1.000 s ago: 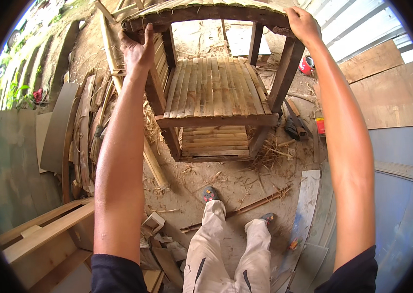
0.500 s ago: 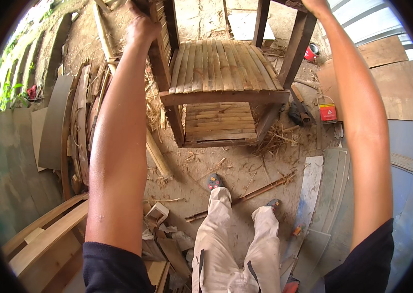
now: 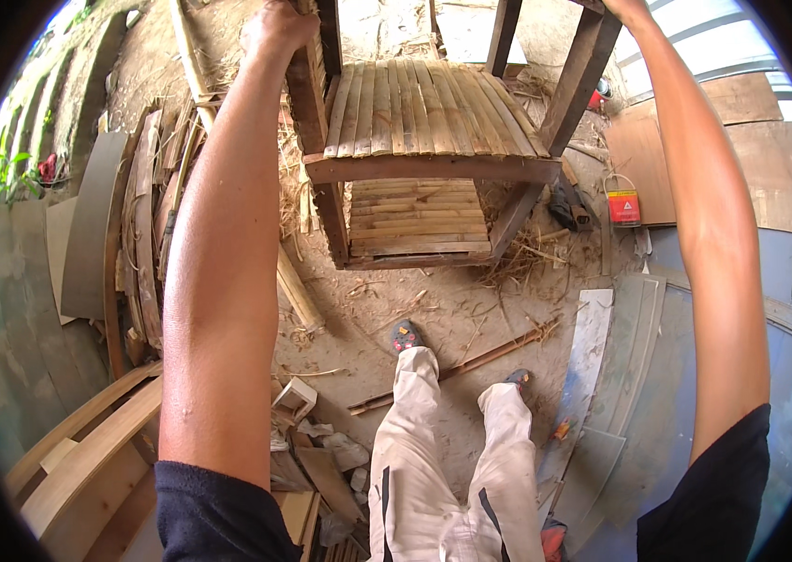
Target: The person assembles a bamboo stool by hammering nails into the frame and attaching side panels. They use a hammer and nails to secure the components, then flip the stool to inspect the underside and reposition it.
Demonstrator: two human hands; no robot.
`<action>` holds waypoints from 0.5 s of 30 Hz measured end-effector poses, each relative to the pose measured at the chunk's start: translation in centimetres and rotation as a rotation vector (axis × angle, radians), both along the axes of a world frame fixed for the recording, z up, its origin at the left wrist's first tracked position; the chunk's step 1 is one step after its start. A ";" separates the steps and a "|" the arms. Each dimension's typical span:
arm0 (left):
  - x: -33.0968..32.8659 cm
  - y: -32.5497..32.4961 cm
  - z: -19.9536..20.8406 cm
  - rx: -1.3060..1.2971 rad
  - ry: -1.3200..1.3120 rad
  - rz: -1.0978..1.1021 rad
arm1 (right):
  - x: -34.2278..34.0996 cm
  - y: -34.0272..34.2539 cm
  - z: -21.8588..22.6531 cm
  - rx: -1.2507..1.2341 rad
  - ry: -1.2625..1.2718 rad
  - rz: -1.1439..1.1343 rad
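Both my arms reach forward to a wooden shelf stand (image 3: 433,170) with a dark brown frame and bamboo-slat shelves. Its upper slatted shelf (image 3: 424,108) sits above a lower slatted shelf (image 3: 419,215). At the top left corner, my left hand (image 3: 276,33) is closed around the frame's upper part. My right hand (image 3: 625,9) grips the top of the right side post; most of its fingers are cut off by the upper edge. The stand's top lies out of the picture. I cannot tell whether its legs touch the ground.
Boards and planks (image 3: 96,225) lean at the left. A brown stick (image 3: 471,363) lies by my shoes. At the right are a red and yellow can (image 3: 623,204), a long whitish board (image 3: 579,375) and leaning sheets (image 3: 780,173). Bamboo scraps litter the dirt ground.
The view has shifted, so most things appear higher. Against the ground, the stand has moved slightly to the right and looks a little larger. Both hands stay at its top.
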State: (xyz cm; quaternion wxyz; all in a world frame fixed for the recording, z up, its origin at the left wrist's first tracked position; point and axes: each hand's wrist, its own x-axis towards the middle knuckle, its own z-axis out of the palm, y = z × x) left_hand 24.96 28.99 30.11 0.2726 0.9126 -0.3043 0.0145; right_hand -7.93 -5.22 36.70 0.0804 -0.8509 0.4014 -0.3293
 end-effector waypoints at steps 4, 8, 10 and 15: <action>-0.5 0.2 0.0 -0.060 -0.087 -0.010 | 0.6 1.8 0.1 -0.007 -0.012 -0.150; -1.7 0.6 1.0 0.019 -0.006 -0.028 | 0.6 2.8 0.0 -0.034 -0.037 -0.117; -2.0 0.6 1.9 0.216 0.031 -0.024 | 0.4 2.7 -0.2 0.021 -0.039 -0.126; -2.3 1.6 1.7 0.123 -0.015 -0.051 | -0.1 2.3 -0.9 -0.016 -0.064 -0.111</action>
